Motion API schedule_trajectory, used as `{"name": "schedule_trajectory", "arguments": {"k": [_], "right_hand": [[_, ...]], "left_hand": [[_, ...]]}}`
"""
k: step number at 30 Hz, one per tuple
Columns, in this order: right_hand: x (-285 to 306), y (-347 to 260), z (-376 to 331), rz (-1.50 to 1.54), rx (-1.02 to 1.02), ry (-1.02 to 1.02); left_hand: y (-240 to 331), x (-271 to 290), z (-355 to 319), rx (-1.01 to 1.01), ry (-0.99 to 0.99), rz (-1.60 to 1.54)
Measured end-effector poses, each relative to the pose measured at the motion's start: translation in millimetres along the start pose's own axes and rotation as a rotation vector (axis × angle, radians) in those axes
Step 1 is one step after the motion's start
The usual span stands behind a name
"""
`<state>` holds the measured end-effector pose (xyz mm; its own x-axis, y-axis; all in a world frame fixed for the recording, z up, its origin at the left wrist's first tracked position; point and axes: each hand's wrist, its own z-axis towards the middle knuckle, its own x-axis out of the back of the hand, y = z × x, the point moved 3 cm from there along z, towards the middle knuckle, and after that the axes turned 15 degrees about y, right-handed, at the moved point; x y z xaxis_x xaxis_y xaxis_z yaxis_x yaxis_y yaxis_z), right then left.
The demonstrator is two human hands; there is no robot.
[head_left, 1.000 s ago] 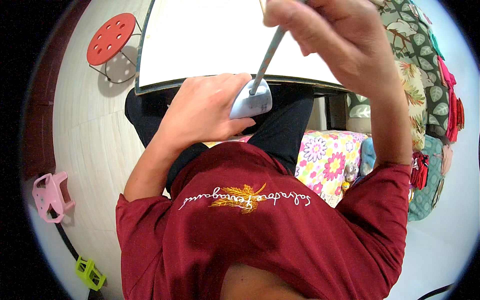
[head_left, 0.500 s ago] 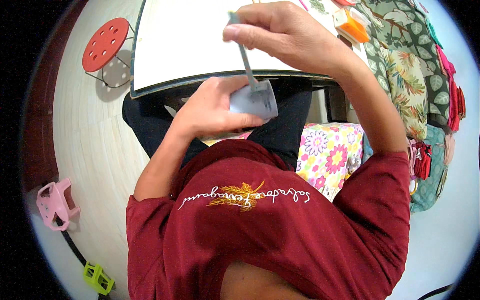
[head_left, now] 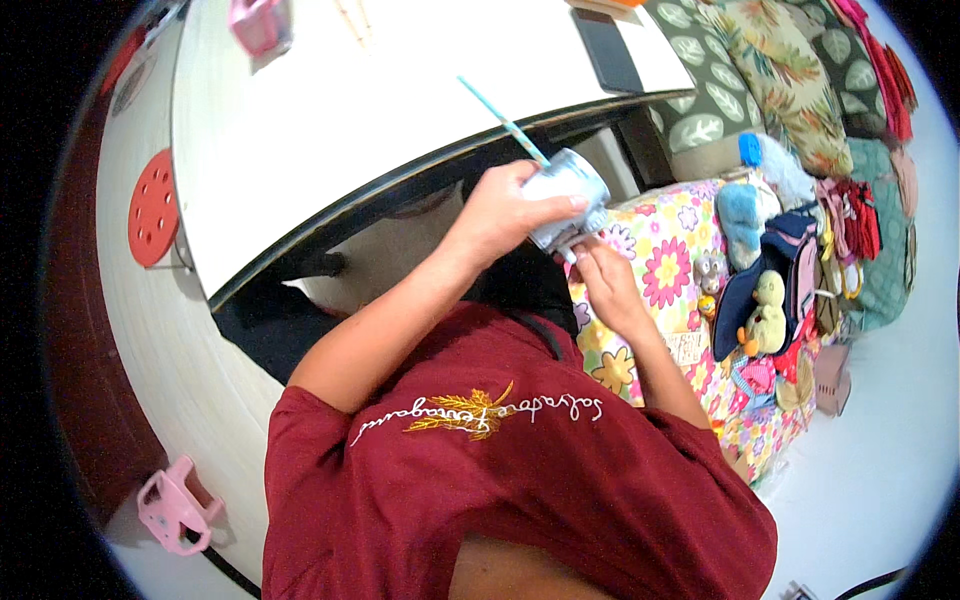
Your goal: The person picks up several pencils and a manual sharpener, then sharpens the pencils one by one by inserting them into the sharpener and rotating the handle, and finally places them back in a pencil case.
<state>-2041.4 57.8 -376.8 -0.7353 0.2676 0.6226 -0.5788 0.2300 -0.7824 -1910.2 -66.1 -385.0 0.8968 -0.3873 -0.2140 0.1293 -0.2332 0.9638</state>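
Note:
My left hand [head_left: 503,212] is wrapped around a light-blue pencil sharpener [head_left: 568,190] with a rounded body, held over my lap near the table edge. A slim, pale blue-green patterned pencil [head_left: 503,121] sticks out of its far end, slanting up to the left over the table. At the sharpener's near end is a small whitish crank handle [head_left: 569,250]. My right hand [head_left: 608,284] is closed there, thumb and fingertips pinched at the handle; the fingertips are partly hidden.
On the white table [head_left: 330,130] lie a black phone [head_left: 607,50], a pink container [head_left: 259,25] and thin sticks. A flowered cushion [head_left: 650,250] at the right bears plush toys and a dark bag [head_left: 785,265]. Red [head_left: 154,208] and pink [head_left: 180,508] stools stand at the left.
My right hand has let go of the pencil and come down to the sharpener's near end. My left hand has moved right with the sharpener, the pencil still in it. The view has shifted right.

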Motion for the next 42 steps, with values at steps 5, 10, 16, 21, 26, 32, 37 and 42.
{"name": "schedule_trajectory", "arguments": {"k": [5,10,16,21,26,32,37,42], "right_hand": [[10,35,-36,0.044,-0.119,0.23],[8,42,-35,-0.021,-0.097,0.323],[19,51,-12,0.054,-0.064,0.456],[48,69,-4,0.195,-0.156,0.663],[54,76,-15,0.065,-0.155,0.601],[49,88,-21,0.049,-0.253,0.579],[50,85,-19,0.063,-0.257,0.539],[49,84,-20,0.084,-0.242,0.55]], "left_hand": [[-52,-62,18,0.176,-0.121,0.131],[-79,-82,39,0.2,-0.188,0.238],[-68,-78,57,0.269,-0.177,0.332],[-57,-94,45,0.269,-0.179,0.221],[-71,-101,38,0.307,-0.172,0.162],[-81,-101,41,0.286,-0.187,0.24],[-87,-101,41,0.296,-0.176,0.203],[-83,-99,44,0.244,-0.195,0.274]]}}
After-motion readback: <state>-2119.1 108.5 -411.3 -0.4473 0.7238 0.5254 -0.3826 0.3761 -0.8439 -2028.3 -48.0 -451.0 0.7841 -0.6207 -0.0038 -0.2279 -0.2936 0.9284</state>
